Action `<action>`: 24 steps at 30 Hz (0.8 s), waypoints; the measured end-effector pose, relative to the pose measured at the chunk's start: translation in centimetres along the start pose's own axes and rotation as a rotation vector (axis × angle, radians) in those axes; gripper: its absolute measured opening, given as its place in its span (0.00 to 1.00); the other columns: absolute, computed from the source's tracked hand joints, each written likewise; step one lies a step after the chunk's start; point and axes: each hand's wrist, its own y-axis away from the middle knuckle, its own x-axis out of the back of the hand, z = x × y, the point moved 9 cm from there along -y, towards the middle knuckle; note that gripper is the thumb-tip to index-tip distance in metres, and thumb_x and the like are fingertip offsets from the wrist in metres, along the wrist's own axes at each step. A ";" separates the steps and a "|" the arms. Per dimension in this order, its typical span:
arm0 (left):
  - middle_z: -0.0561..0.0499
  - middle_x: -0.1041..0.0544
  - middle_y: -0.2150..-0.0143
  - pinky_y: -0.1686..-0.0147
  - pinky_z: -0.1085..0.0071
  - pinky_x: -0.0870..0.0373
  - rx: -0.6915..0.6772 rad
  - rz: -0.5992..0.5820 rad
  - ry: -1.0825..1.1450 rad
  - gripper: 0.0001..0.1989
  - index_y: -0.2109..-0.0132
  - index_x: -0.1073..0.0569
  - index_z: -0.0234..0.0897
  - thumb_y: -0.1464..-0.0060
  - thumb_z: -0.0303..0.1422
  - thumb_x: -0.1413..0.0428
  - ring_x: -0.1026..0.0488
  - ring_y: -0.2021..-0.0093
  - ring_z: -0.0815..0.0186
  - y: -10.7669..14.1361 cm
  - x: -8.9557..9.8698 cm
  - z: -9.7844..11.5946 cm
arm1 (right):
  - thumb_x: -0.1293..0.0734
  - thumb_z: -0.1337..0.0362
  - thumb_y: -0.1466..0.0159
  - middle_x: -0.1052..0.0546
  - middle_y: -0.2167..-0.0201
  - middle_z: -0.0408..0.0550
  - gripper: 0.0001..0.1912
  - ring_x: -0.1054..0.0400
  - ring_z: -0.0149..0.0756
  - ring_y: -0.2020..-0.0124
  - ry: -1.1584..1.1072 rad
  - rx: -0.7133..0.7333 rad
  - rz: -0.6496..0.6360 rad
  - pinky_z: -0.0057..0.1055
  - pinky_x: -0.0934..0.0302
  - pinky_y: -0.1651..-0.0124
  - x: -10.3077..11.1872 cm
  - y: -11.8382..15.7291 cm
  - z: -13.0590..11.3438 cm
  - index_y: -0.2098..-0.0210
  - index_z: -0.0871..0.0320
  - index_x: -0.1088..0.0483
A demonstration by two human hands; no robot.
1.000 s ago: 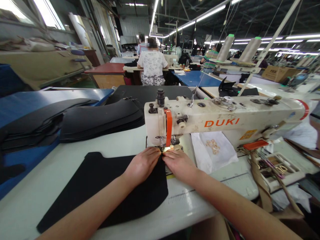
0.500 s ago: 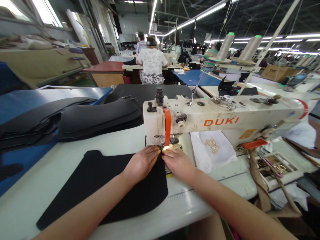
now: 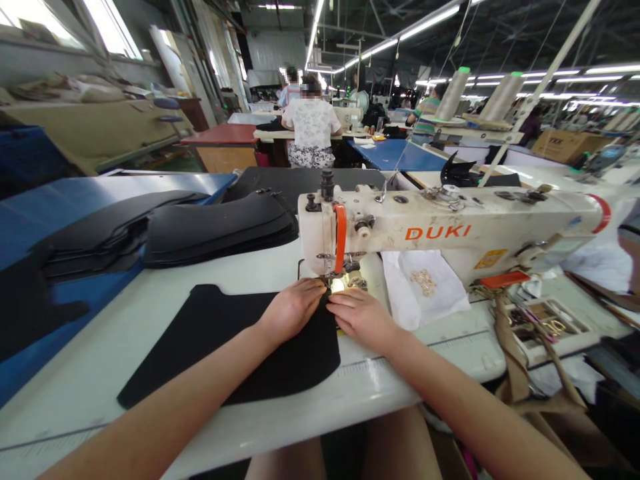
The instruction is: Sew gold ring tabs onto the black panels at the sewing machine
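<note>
A flat black piece [image 3: 200, 347] lies on the pale sewing table, its upper right edge under the needle area of a white sewing machine [image 3: 390, 227]. My left hand [image 3: 294, 308] presses on that edge just left of the needle, fingers together and bent over the material. Close to the needle on the right, my right hand [image 3: 361, 319] rests at the piece's edge with its fingers together. The fingertips of both hands nearly meet below the lit presser foot, whose contact with the material is partly hidden.
Stacked black pieces [image 3: 220, 227] lie at the left. Behind the right hand is a white sheet [image 3: 425, 287] with small rings. A tray [image 3: 550, 327] with scissors and brown straps stands right. A person [image 3: 313, 123] sits ahead.
The view has shifted, so the machine sits slightly farther right and the black piece appears higher. Both hands remain beside the needle, with the right fingers a little lower relative to it.
</note>
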 end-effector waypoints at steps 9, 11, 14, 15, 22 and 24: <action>0.41 0.21 0.57 0.53 0.60 0.25 0.004 0.041 -0.034 0.13 0.55 0.26 0.30 0.38 0.29 0.54 0.25 0.54 0.59 0.3 0.4 0.1 | 0.37 0.71 0.38 0.23 0.58 0.52 0.09 0.30 0.38 0.54 -0.027 -0.012 -0.044 0.35 0.39 0.46 -0.3 -0.1 0.1 0.60 0.61 0.27; 0.41 0.21 0.57 0.53 0.60 0.25 -0.001 0.053 -0.041 0.14 0.55 0.26 0.29 0.38 0.29 0.54 0.25 0.54 0.59 0.3 0.4 0.2 | 0.37 0.71 0.38 0.23 0.58 0.52 0.09 0.31 0.39 0.54 -0.036 -0.014 -0.044 0.35 0.39 0.46 -0.3 -0.1 0.1 0.61 0.62 0.27; 0.41 0.21 0.57 0.53 0.61 0.25 0.005 0.053 -0.049 0.13 0.55 0.26 0.31 0.38 0.29 0.54 0.25 0.54 0.59 0.4 0.3 0.1 | 0.37 0.71 0.38 0.23 0.58 0.52 0.09 0.31 0.38 0.53 -0.052 -0.017 -0.046 0.34 0.40 0.45 -0.3 0.0 0.1 0.61 0.62 0.27; 0.42 0.21 0.56 0.52 0.61 0.25 0.008 0.049 -0.050 0.13 0.55 0.26 0.31 0.38 0.29 0.54 0.25 0.54 0.60 0.4 0.3 0.1 | 0.38 0.71 0.37 0.23 0.57 0.52 0.09 0.31 0.38 0.53 -0.058 -0.016 -0.048 0.34 0.40 0.45 -0.3 0.0 0.1 0.61 0.62 0.27; 0.41 0.21 0.55 0.51 0.60 0.26 0.008 0.032 -0.028 0.14 0.55 0.25 0.32 0.38 0.29 0.55 0.25 0.53 0.59 0.3 0.1 0.0 | 0.38 0.71 0.37 0.23 0.57 0.52 0.08 0.31 0.38 0.53 -0.041 -0.016 -0.069 0.35 0.40 0.45 -0.4 -0.3 0.2 0.62 0.61 0.27; 0.42 0.21 0.55 0.51 0.60 0.26 0.012 0.038 -0.016 0.15 0.54 0.25 0.33 0.38 0.30 0.55 0.25 0.53 0.59 0.3 0.2 -0.1 | 0.39 0.71 0.37 0.23 0.57 0.52 0.09 0.31 0.37 0.53 -0.026 -0.017 -0.069 0.34 0.40 0.45 -0.4 -0.4 0.1 0.62 0.61 0.27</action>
